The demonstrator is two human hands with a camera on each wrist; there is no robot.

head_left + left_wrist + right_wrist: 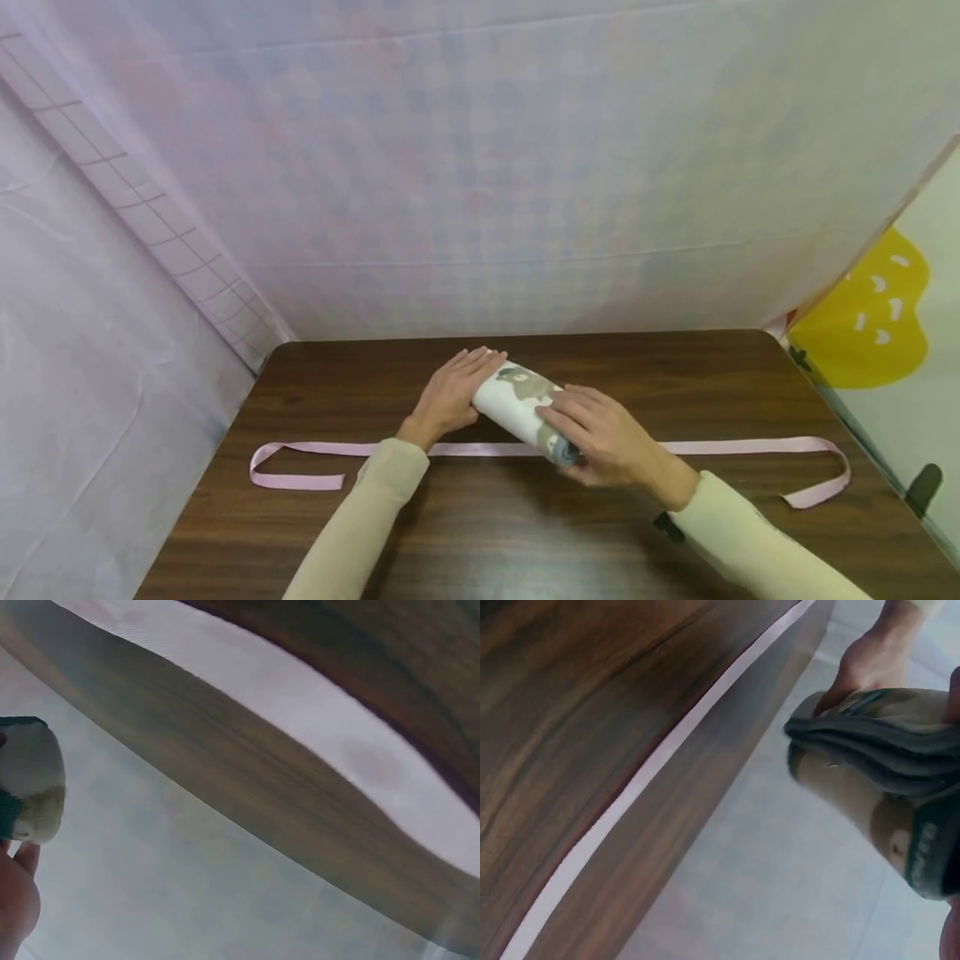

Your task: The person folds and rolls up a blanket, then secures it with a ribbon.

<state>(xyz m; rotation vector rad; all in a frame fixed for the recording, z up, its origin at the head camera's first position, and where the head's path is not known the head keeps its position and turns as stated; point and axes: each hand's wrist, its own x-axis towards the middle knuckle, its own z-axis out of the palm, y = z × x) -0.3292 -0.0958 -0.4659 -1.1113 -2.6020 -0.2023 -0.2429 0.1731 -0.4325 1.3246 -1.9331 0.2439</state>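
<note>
Both hands hold a rolled-up towel (513, 406), white with brown bear prints and a grey-blue inner side. It slants over the table, from far left to near right. My left hand (447, 396) grips its far end, fingers across the top. Around the near end curl the fingers of my right hand (607, 433). Grey folded layers show along the towel (877, 754) in the right wrist view. Under it, a pink ribbon (480, 449) runs across the table, its two ends folded back toward the middle.
The dark brown wooden table (525, 550) has rounded far corners. White patterned sheeting (480, 208) hangs behind it, with more along the left side. A yellow strawberry-like shape (873, 321) is on the right-hand sheet.
</note>
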